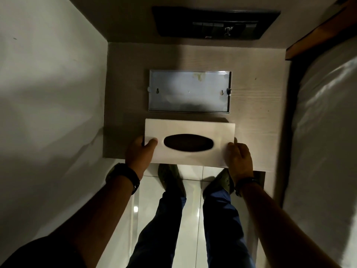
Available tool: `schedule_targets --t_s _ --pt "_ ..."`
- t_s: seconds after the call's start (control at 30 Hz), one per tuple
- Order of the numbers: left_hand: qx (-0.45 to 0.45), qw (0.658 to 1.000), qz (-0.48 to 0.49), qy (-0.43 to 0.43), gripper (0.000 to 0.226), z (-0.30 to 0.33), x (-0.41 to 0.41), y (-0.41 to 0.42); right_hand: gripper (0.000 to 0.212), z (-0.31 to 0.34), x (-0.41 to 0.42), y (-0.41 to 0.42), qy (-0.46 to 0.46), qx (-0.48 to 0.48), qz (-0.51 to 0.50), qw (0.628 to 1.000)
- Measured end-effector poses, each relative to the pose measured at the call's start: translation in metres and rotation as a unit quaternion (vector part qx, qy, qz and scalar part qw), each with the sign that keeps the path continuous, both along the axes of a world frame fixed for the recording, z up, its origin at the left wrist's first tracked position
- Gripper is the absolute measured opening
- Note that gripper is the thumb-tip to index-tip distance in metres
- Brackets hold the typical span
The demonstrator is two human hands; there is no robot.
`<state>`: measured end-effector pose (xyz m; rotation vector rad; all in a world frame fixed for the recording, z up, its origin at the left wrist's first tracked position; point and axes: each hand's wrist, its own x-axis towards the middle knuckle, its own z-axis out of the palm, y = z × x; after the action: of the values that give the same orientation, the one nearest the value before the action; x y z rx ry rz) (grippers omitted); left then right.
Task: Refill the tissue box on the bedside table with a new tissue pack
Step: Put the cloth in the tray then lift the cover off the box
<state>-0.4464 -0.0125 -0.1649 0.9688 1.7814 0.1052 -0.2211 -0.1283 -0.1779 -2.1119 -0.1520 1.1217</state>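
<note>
— Hands?
— Left hand point(138, 153) and right hand point(239, 159) each grasp an end of the white tissue box cover point(190, 124), at the table's point(251, 105) near edge.
— Base?
— Metal tray point(189, 91) lies just behind it.

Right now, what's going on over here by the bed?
A person stands at the bedside table, gripping a white tissue box cover at both ends, left hand and right hand. The cover sits at the table's near edge, and its oval slot looks dark, with no tissue showing. Just behind it the metal base tray lies flat and empty. No new tissue pack is in view.
</note>
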Motion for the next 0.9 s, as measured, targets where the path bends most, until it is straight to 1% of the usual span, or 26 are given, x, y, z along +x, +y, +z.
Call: schedule_targets --t_s 0.13,0.27,0.33,0.37,0.43,0.47,0.53,0.6,0.67,0.73,0.9 --pt "-0.01 1.0 -0.009 -0.006 0.017 0.001 -0.001 0.007 0.02 0.0 0.006 0.003 -0.013 -0.022 0.028 0.999" --pt "0.005 1.0 0.002 -0.009 0.021 0.001 0.0 0.028 0.017 0.01 0.016 0.023 -0.095 0.012 0.021 0.995" --pt "0.02 0.999 0.03 -0.006 0.026 -0.002 0.005 0.046 0.023 0.013 0.024 0.042 -0.117 0.036 0.022 0.992" --pt "0.022 0.999 0.038 -0.002 0.031 -0.003 0.008 0.056 0.029 0.014 0.028 0.053 -0.127 0.042 0.034 0.99" --pt "0.02 0.999 0.031 0.012 0.046 -0.004 0.016 0.076 0.04 0.013 0.038 0.077 -0.144 0.03 0.064 0.987" --pt "0.023 0.999 0.021 0.015 0.048 -0.004 0.02 0.085 0.041 0.012 0.042 0.089 -0.141 0.017 0.072 0.987" --pt "0.031 0.999 -0.01 0.002 0.037 -0.004 0.029 0.098 0.038 0.009 0.05 0.108 -0.118 -0.018 0.091 0.989" --pt "0.037 0.998 -0.046 -0.017 0.019 -0.005 0.039 0.109 0.039 0.005 0.054 0.119 -0.097 -0.053 0.125 0.986" --pt "0.044 0.997 -0.064 -0.025 0.01 -0.006 0.046 0.115 0.04 0.002 0.055 0.123 -0.096 -0.065 0.148 0.982" --pt "0.053 0.996 -0.066 -0.026 0.009 -0.005 0.05 0.118 0.039 0.003 0.053 0.122 -0.101 -0.062 0.154 0.981" --pt "0.062 0.996 -0.052 -0.03 0.025 -0.003 0.044 0.112 0.037 0.008 0.046 0.113 -0.091 -0.033 0.119 0.988"
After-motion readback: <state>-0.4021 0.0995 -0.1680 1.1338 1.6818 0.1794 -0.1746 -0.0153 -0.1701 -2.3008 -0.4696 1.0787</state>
